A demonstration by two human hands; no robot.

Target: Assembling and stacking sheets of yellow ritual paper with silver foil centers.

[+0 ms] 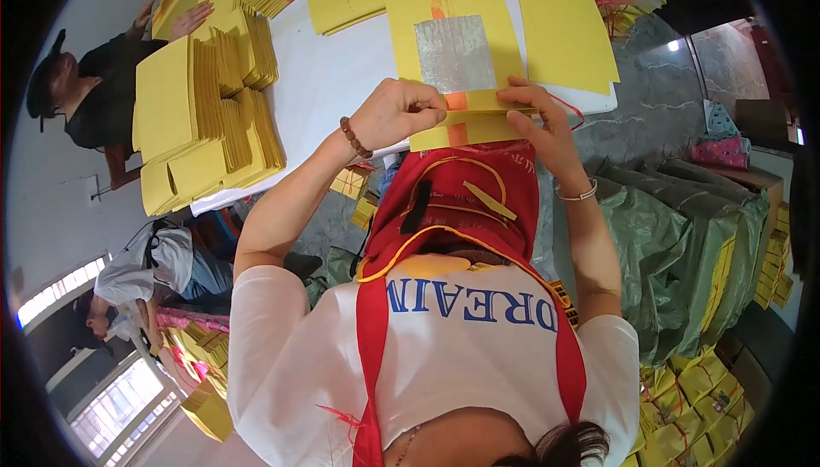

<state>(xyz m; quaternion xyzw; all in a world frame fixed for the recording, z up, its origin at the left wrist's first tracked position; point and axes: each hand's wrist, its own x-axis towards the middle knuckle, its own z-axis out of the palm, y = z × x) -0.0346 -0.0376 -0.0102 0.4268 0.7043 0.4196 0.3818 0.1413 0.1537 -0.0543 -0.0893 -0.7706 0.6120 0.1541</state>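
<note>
In front of me, a yellow paper sheet (504, 57) lies at the table's near edge, with a silver square and an orange stripe on it. Its near part is folded up in a crease. My left hand (397, 114) is closed, fingertips pinching the fold at its left end beside the orange stripe. At the right end, my right hand (547, 130) has the fold between thumb and fingers, the other fingers lying over the sheet. The near flap hangs toward my red apron (470, 189).
Stacks of folded yellow paper (175, 96) crowd the white table (312, 74) on the left. More sheets (568, 27) lie to the right. A co-worker in black (102, 87) stands at far left, another person (154, 266) below. Green sacks (649, 253) stand at right.
</note>
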